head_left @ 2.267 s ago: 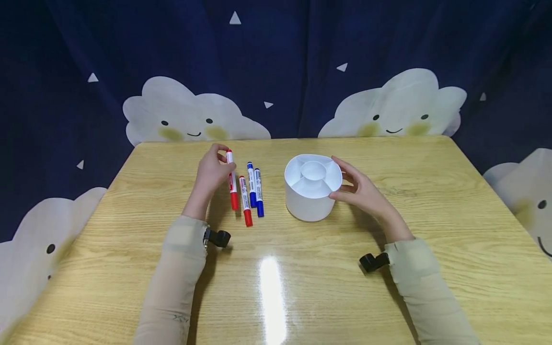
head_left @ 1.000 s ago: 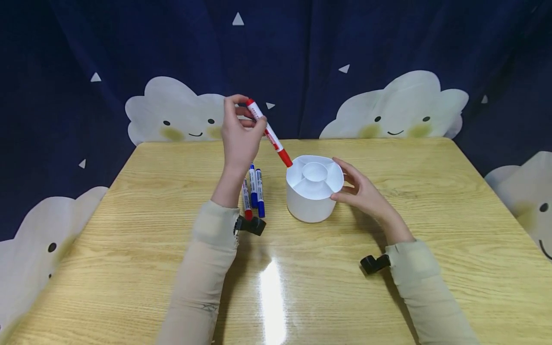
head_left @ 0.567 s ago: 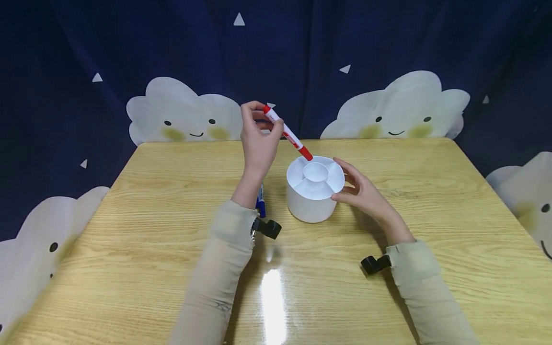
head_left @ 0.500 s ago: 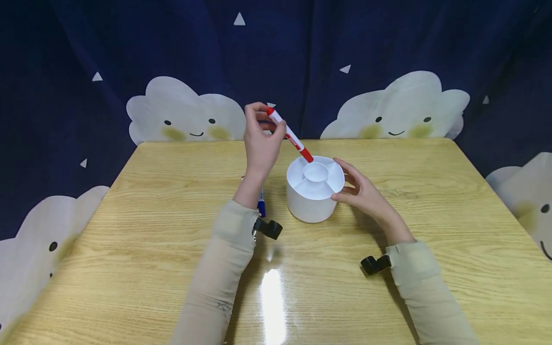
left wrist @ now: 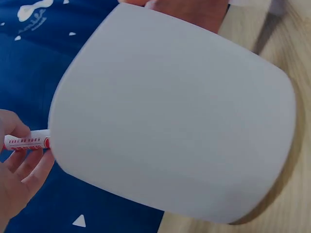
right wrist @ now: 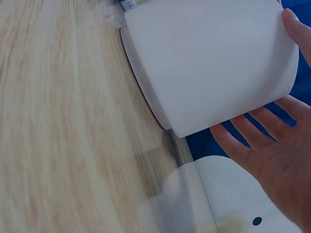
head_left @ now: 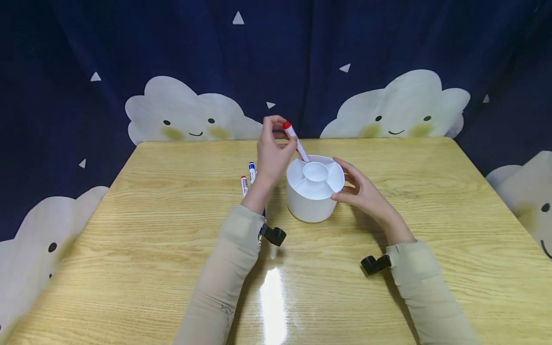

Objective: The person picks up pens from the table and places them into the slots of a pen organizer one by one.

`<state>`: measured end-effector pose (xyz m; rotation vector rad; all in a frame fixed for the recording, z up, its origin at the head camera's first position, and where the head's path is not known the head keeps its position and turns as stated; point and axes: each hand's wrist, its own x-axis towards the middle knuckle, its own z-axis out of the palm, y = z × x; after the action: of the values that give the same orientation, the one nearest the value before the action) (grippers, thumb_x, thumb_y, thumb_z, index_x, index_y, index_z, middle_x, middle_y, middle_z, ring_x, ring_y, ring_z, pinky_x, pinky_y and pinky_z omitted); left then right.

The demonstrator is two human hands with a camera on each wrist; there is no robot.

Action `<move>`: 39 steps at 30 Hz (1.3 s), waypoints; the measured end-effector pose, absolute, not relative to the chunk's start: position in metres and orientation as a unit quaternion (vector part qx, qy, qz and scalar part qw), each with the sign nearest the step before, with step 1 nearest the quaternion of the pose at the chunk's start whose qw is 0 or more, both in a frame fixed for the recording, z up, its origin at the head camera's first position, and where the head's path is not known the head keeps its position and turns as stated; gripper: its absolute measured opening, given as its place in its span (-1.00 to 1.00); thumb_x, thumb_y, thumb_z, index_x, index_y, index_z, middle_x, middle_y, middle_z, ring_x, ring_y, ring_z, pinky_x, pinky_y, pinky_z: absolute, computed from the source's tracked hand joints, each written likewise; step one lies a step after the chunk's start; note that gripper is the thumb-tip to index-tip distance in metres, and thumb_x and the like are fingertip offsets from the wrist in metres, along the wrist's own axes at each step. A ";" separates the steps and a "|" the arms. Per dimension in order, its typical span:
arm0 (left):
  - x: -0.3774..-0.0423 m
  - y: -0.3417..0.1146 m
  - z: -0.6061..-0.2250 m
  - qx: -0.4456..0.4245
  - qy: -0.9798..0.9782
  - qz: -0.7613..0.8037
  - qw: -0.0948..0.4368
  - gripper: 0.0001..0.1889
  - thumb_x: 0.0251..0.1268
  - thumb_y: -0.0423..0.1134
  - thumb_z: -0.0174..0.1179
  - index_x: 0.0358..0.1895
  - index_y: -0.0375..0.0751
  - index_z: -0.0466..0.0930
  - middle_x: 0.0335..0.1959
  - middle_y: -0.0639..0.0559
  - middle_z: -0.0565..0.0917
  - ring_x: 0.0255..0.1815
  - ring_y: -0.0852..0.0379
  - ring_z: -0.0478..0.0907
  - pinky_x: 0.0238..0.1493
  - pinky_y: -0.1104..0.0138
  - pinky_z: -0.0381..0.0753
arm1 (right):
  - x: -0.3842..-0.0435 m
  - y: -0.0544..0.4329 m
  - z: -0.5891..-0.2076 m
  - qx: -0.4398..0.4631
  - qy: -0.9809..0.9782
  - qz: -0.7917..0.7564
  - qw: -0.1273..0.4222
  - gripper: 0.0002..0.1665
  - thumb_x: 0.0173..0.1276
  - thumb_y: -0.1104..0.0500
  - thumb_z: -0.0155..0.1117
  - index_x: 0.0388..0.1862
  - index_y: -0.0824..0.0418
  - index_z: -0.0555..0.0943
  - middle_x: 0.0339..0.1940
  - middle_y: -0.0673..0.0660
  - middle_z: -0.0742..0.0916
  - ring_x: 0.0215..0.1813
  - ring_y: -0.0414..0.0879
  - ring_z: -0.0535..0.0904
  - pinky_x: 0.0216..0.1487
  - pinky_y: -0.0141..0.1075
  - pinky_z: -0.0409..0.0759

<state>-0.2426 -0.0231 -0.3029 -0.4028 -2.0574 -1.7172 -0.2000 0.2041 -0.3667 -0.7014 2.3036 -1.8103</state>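
Observation:
My left hand (head_left: 276,155) pinches a red-capped whiteboard marker (head_left: 297,142) near its upper end. The marker tilts, its lower end down inside the rear-left compartment of a white round pen holder (head_left: 311,208). In the left wrist view the marker (left wrist: 34,139) passes behind the holder's rim (left wrist: 50,111), its lower cap hidden. With thumb and fingers spread round the holder's right side, my right hand (head_left: 364,191) grips it. In the right wrist view the thumb lies at the upper edge and the fingers (right wrist: 243,131) touch the wall.
Left of the holder, another red marker (head_left: 244,186) and a blue marker (head_left: 252,171) lie on the wooden table (head_left: 129,230), partly covered by my left forearm. A dark blue curtain (head_left: 284,57) with cloud prints hangs behind the table's far edge.
My left hand picked up the red marker from the table, carried it right, and lowered its end into the holder. My right hand and the holder have stayed in place.

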 end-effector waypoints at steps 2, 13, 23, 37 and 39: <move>-0.242 -0.022 -0.306 -0.148 -0.744 -0.621 0.199 -0.64 0.08 -0.49 0.11 -0.04 -0.25 0.29 -0.14 -0.15 0.46 -0.26 0.05 0.52 -0.28 0.39 0.61 | -0.200 0.204 -0.366 -0.233 0.763 -0.599 0.064 -0.04 0.11 0.35 0.29 0.43 0.08 0.06 0.30 0.15 0.32 0.21 -0.18 0.33 0.14 -0.35 0.42; -0.243 -0.018 -0.322 -0.150 -0.779 -0.581 0.180 -0.75 0.11 -0.42 0.12 -0.13 -0.24 0.37 -0.17 -0.09 0.50 -0.22 0.10 0.54 -0.23 0.45 0.58 | -0.201 0.205 -0.367 -0.233 0.765 -0.596 0.065 -0.05 0.11 0.35 0.29 0.43 0.06 0.06 0.31 0.13 0.32 0.22 -0.17 0.33 0.16 -0.31 0.42; -0.242 -0.018 -0.334 -0.151 -0.799 -0.562 0.151 -0.77 0.12 -0.39 0.13 -0.13 -0.22 0.41 -0.20 -0.04 0.54 -0.24 0.14 0.54 -0.23 0.44 0.56 | -0.202 0.205 -0.367 -0.235 0.766 -0.594 0.067 -0.05 0.12 0.34 0.29 0.43 0.06 0.06 0.32 0.13 0.31 0.24 -0.15 0.31 0.16 -0.29 0.42; -0.241 -0.050 -0.337 -0.132 -0.820 -0.537 0.147 -0.75 0.15 -0.36 0.11 -0.07 -0.24 0.45 -0.16 -0.15 0.53 -0.20 0.04 0.53 -0.19 0.33 0.56 | -0.201 0.204 -0.367 -0.233 0.764 -0.598 0.066 -0.03 0.10 0.35 0.30 0.43 0.15 0.03 0.30 0.15 0.32 0.20 -0.16 0.34 0.15 -0.32 0.43; -0.241 -0.060 -0.340 -0.116 -0.829 -0.527 0.148 -0.72 0.16 -0.35 0.11 -0.04 -0.24 0.44 -0.16 -0.14 0.53 -0.20 0.03 0.52 -0.18 0.31 0.56 | -0.201 0.204 -0.366 -0.231 0.765 -0.597 0.067 -0.03 0.10 0.34 0.30 0.43 0.14 0.03 0.30 0.15 0.32 0.21 -0.16 0.34 0.16 -0.29 0.42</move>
<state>-0.2415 -0.0595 -0.3400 -0.3323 -2.3832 -1.5158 -0.2007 0.2041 -0.3663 -0.6978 2.3059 -1.8009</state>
